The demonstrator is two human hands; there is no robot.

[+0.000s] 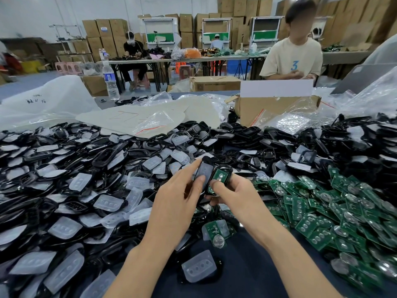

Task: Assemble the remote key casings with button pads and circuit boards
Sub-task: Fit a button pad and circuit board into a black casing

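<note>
Dark blue table, wide. Left and centre: sprawling heap of black plastic key casings and translucent rubber button pads. Right: smaller pile of green circuit boards.

Mid-table, above the heap: left hand pinches a black casing shell between thumb and forefinger. Right hand grips a second black casing half with a green board seated in it. The two pieces are touching edge to edge.
</note>
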